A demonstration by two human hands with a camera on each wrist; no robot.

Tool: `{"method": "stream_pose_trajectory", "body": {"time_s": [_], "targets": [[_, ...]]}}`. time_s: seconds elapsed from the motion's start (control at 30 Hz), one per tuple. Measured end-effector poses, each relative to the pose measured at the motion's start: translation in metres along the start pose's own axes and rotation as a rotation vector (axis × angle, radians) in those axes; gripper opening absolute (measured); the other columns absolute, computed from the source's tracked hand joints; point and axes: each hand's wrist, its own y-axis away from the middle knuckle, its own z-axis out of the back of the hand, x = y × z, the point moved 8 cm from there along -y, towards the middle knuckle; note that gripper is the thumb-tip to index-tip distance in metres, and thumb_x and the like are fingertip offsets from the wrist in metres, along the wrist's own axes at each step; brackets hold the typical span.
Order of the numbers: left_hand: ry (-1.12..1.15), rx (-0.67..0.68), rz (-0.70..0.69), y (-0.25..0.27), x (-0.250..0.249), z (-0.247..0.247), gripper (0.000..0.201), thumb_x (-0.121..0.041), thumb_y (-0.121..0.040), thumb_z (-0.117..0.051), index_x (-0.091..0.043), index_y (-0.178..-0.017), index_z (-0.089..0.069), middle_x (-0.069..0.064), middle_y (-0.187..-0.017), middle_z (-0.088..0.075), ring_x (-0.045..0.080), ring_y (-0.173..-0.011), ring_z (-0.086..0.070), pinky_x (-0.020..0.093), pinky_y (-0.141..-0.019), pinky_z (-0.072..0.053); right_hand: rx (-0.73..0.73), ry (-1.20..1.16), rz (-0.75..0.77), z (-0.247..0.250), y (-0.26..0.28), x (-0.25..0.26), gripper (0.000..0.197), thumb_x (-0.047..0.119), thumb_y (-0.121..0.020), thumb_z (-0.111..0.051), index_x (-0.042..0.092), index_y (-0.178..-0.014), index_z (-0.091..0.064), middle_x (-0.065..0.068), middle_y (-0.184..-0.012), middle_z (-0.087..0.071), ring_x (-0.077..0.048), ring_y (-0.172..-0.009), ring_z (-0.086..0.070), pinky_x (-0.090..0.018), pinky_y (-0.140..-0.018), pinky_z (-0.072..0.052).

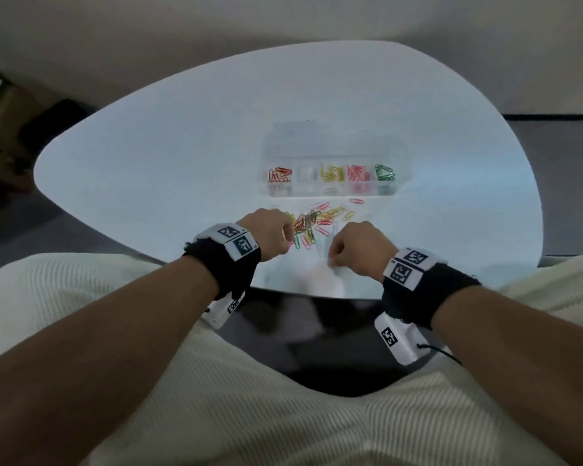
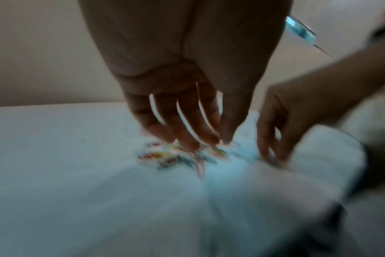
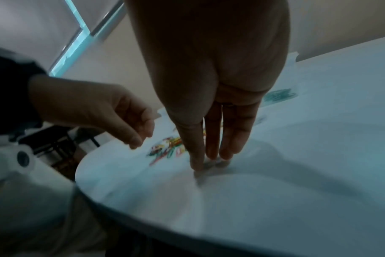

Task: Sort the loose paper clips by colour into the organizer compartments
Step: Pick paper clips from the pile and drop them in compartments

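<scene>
Table: white, rounded, smooth top; carries everything listed. Organizer: clear plastic, far of centre, 5 compartments in a row, left to right orange-red, pale or clear, yellow, pink-red, green; judged light and apt to slide if knocked. Left hand: fingers pointing down with tips in the near-left edge of the pile; whether they pinch a clip cannot be told through the blur. Right hand: fingers extended, tips pressed to the table at the near-right edge of the pile, seemingly on a pale clip; a grip cannot be confirmed. Loose paper clips: mixed heap of red, yellow, green, pink and pale, lying between the hands and the organizer, 1 pink stray nearer the organizer. Judged very light, stiff wire with a slick coating, flat against the surface and prone to interlocking; best dragged clear by 1 fingertip, then pinched across the loops at 1 end.
</scene>
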Motion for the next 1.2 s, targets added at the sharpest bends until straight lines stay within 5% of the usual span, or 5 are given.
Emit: {"method": "stream_pose_trajectory", "body": {"time_s": [0.3, 0.6, 0.77, 0.93, 1.2], "targets": [[-0.454, 0.044, -0.512, -0.012, -0.081, -0.043, 0.04, 0.002, -0.091, -0.044, -0.014, -0.126, -0.057, 0.009, -0.12, -0.055, 0.027, -0.114, -0.049, 0.038, -0.095, -0.043, -0.075, 0.224, -0.068, -0.009, 0.001, -0.008, 0.01, 0.026, -0.082, -0.064, 0.016, -0.083, -0.065, -0.008, -0.083, -0.065, -0.03, -0.081, -0.064, -0.028, -0.062, -0.042], [-0.578, 0.06, -0.466, -0.032, -0.081, -0.056, 0.03, 0.002, -0.093, -0.047, -0.007, -0.119, -0.057, 0.011, -0.116, -0.056, 0.028, -0.11, -0.054, 0.032, -0.079, -0.043, -0.009, 0.144, -0.258, -0.008, 0.006, -0.046, 0.031, 0.042, -0.068, -0.074, 0.017, -0.078, -0.059, 0.0, -0.073, -0.057, -0.023, -0.072, -0.059, -0.026, -0.059, -0.044], [-0.513, 0.033, -0.451, -0.037, -0.077, -0.061, 0.028, -0.002, -0.091, -0.047, -0.006, -0.117, -0.056, 0.012, -0.114, -0.058, 0.03, -0.108, -0.052, 0.036, -0.08, -0.043, -0.065, -0.41, -0.279, 0.009, 0.01, -0.065, 0.023, 0.024, -0.079, -0.062, 0.002, -0.071, -0.062, -0.012, -0.068, -0.066, -0.024, -0.059, -0.061, -0.032, -0.055, -0.05], [-0.457, 0.016, -0.432, -0.037, -0.078, -0.064, 0.023, 0.001, -0.088, -0.048, -0.005, -0.108, -0.056, 0.014, -0.108, -0.058, 0.031, -0.102, -0.052, 0.039, -0.079, -0.047, -0.155, -0.973, -0.438, 0.015, 0.01, -0.082, 0.021, 0.0, -0.08, -0.034, 0.013, -0.065, -0.035, -0.009, -0.058, -0.042, -0.018, -0.046, -0.031, -0.023, -0.045, -0.023], [-0.402, 0.015, -0.397, -0.036, -0.079, -0.066, 0.019, 0.0, -0.086, -0.05, -0.005, -0.104, -0.052, 0.015, -0.105, -0.056, 0.031, -0.1, -0.052, 0.04, -0.077, -0.048, -0.357, -0.182, -0.272, 0.023, 0.001, -0.078, 0.015, 0.025, -0.087, -0.051, 0.031, -0.094, -0.063, 0.001, -0.088, -0.069, -0.024, -0.083, -0.062, -0.032, -0.072, -0.049]]}}
